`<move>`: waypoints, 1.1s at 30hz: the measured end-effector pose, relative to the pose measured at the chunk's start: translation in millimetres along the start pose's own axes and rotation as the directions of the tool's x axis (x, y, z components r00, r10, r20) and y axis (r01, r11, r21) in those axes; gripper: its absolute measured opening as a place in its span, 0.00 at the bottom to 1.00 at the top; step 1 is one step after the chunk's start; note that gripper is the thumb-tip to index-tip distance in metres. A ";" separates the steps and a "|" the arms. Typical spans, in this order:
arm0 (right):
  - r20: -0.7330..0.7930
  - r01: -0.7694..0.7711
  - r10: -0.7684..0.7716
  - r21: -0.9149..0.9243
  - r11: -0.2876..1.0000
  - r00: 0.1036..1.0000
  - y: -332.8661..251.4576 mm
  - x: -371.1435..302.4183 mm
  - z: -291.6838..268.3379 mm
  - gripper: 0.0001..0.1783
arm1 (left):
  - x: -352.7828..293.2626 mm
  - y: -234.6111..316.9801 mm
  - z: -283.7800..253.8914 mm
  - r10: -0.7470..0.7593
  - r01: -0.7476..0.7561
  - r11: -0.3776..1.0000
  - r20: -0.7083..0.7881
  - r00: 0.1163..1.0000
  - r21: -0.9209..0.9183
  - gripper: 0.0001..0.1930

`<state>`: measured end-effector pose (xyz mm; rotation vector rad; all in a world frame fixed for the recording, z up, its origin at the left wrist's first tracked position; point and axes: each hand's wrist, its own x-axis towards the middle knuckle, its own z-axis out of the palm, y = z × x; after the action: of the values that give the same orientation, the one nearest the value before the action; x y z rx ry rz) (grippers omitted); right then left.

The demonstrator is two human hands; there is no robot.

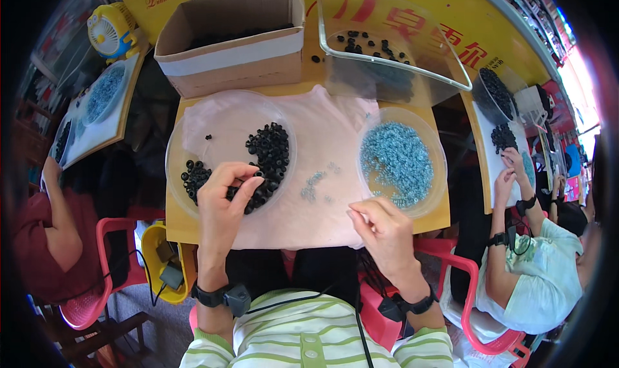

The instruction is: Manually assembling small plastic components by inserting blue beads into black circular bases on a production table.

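1. Head view: black beads (pixel 273 150) lie in the round tray (pixel 173 150) left of centre; for best control, pinch one lightly by its sides.
2. Left hand (pixel 220 193), above these beads: grip narrow; whether it holds a bead cannot be told.
3. Right hand (pixel 388 234), below the blue beads (pixel 396 158) right of centre: grip nearly closed; contents cannot be told.
4. Keep both hands clear of the loose blue beads (pixel 309 189) on the pink cloth (pixel 322 229); brushing them could cause scatter.
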<state>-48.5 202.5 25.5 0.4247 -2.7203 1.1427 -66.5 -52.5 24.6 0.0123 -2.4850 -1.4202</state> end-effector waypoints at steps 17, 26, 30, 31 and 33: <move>-0.007 0.145 -0.148 -0.149 0.978 0.989 7.5 9.8 46.0 0.09 | -76.1 8.4 27.6 -0.206 0.496 0.181 0.460 0.864 -0.849 0.15; 0.020 0.138 -0.136 -0.150 0.979 0.990 -3.6 16.9 39.7 0.09 | -78.4 -6.6 40.8 -0.199 0.509 0.392 0.470 0.860 -0.766 0.12; 0.067 0.160 -0.151 -0.160 0.974 0.986 -12.9 29.6 33.6 0.10 | -74.1 -11.3 45.5 -0.135 0.498 0.392 0.487 0.863 -0.774 0.12; 0.109 0.128 -0.109 -0.192 0.973 0.988 -12.9 28.7 32.9 0.10 | -74.1 -15.0 48.1 -0.133 0.505 0.408 0.497 0.857 -0.761 0.12; 0.150 0.098 -0.063 -0.238 0.966 0.987 -10.9 26.2 32.4 0.09 | -74.4 -18.6 51.3 -0.126 0.511 0.413 0.509 0.852 -0.753 0.13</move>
<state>-71.0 166.7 17.1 0.5935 -2.8863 0.7700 -10.0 -8.1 -33.2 0.0230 -1.6677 -2.9966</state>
